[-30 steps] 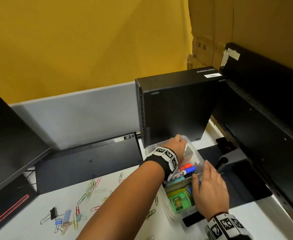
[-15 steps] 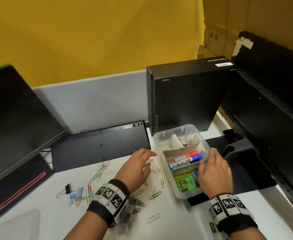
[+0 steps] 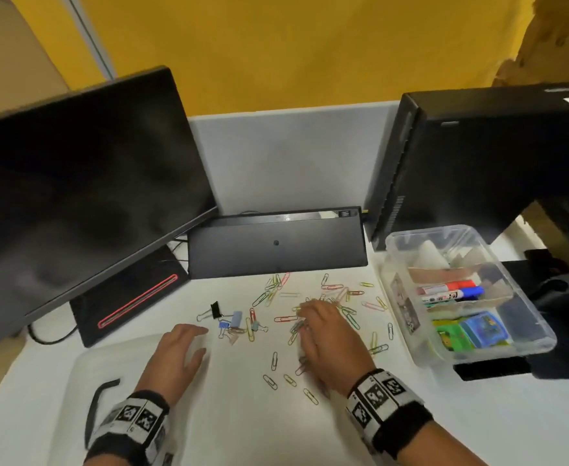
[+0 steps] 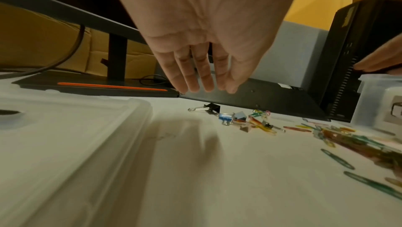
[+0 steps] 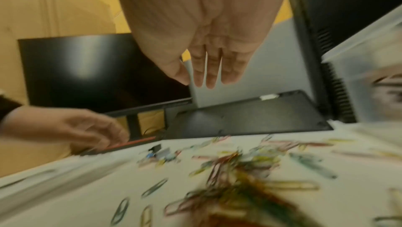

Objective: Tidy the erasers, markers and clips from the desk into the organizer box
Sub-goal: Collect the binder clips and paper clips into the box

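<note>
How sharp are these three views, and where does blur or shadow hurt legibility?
Head view: mostly sharp, paper clips countable, the right hand slightly smeared. Left wrist view: the left hand sharp, its shadow soft on the desk, the near lid blurred. Right wrist view: heavy motion blur; clips streaked, the organizer box smeared.

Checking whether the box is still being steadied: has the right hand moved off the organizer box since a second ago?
Yes. The right hand left the organizer box, moving left onto the paper clips.
</note>
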`<state>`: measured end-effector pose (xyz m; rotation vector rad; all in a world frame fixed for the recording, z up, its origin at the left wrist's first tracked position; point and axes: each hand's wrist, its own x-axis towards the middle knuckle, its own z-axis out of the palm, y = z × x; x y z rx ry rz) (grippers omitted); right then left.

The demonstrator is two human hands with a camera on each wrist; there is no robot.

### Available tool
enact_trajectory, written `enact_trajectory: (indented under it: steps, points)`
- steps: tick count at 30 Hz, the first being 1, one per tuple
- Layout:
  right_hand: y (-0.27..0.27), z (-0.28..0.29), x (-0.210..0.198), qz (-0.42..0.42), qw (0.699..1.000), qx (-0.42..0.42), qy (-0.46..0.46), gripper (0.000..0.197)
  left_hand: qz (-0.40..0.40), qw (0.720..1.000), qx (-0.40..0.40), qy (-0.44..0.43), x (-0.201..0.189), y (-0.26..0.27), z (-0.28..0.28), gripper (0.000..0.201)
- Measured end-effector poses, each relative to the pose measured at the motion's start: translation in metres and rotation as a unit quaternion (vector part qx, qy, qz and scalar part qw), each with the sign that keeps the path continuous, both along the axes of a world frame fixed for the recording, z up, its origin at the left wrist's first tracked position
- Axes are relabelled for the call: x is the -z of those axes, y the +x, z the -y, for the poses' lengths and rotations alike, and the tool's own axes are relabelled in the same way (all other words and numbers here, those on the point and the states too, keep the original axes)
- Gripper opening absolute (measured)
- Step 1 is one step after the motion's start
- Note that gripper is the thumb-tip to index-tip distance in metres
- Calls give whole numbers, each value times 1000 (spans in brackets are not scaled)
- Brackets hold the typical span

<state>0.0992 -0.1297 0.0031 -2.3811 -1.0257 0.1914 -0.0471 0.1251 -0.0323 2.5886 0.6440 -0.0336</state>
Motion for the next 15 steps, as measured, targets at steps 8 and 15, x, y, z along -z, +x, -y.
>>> enact_trajectory:
  steps: [8, 15]
  points:
    - [2, -86, 45, -38, 989, -56, -135, 28, -48, 996, 68, 24, 12, 47, -5, 33]
    - [-9, -105, 74, 18, 989, -34, -142, 18, -59, 992, 104, 40, 29, 48, -12, 35]
